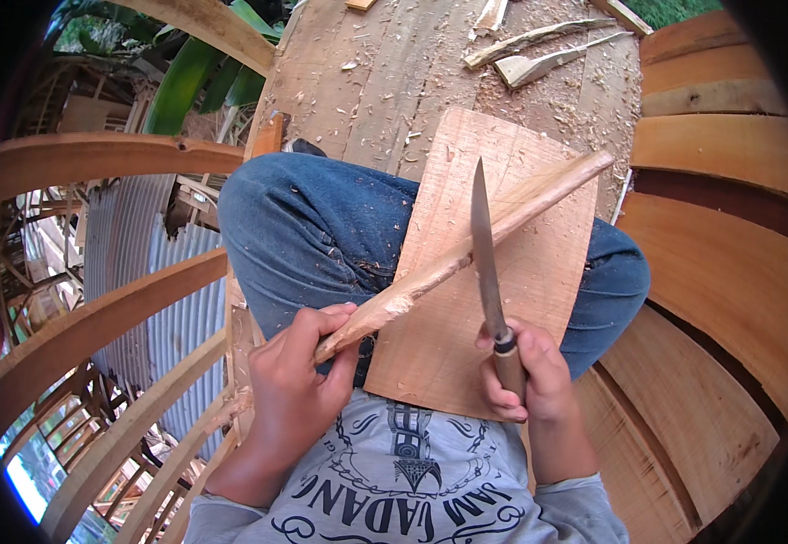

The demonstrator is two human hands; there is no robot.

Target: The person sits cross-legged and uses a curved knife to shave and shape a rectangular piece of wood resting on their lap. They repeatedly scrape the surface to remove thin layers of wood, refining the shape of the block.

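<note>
My left hand (pixel 301 367) is closed round the near end of a long wooden stick (pixel 421 279), which slants up and to the right. Shaved, uneven patches show along its near part. In my right hand (pixel 532 370) is a knife (pixel 485 245) with a wooden handle, its blade pointing up and away from me. The blade passes in front of the stick near its middle; whether they touch I cannot tell. Beneath both, a flat wooden board (pixel 439 354) leans across my lap over my jeans (pixel 294 236), with a few chips on it.
Shavings are strewn over the plank floor (pixel 385 82) ahead, where rough wood pieces (pixel 548 63) lie at the far right. Wooden rails (pixel 104 163) stand to my left, with corrugated metal sheets (pixel 176 317) beyond. A slatted plank wall (pixel 711 263) rises on the right.
</note>
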